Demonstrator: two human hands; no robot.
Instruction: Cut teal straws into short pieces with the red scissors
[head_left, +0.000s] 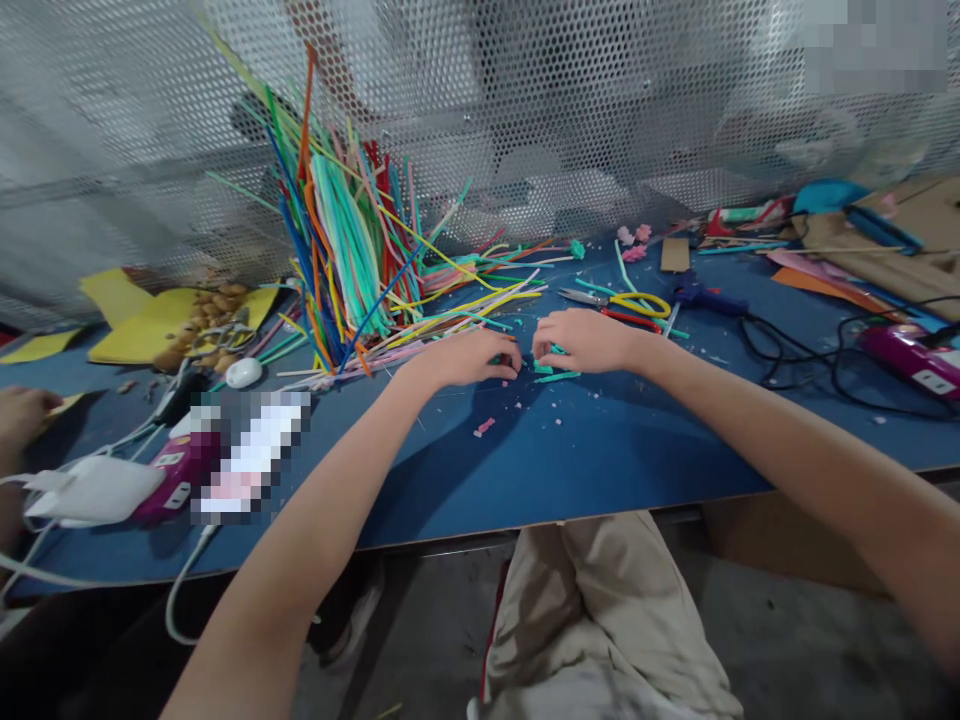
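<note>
My left hand (480, 356) rests on the blue table, its fingers curled inward and their tips close together; anything between them is too small to make out. Just right of it, my right hand (583, 340) bends its fingers over a teal pipe cleaner piece (556, 350), part of which the fingers hide. A short teal strip (557, 377) lies on the tabletop below that hand. Pink fuzzy scraps (486, 426) are scattered nearer the front edge. Behind my right hand are yellow- and red-handled scissors or pliers (637, 303).
A tall bundle of colourful pipe cleaners (345, 240) stands back left against a perforated metal screen (555, 120). A phone (255, 455), a white charger (109, 490) and cables lie left. Another person's hand (26, 410) shows there. At right are a glue gun (709, 298) and a purple power strip (915, 355).
</note>
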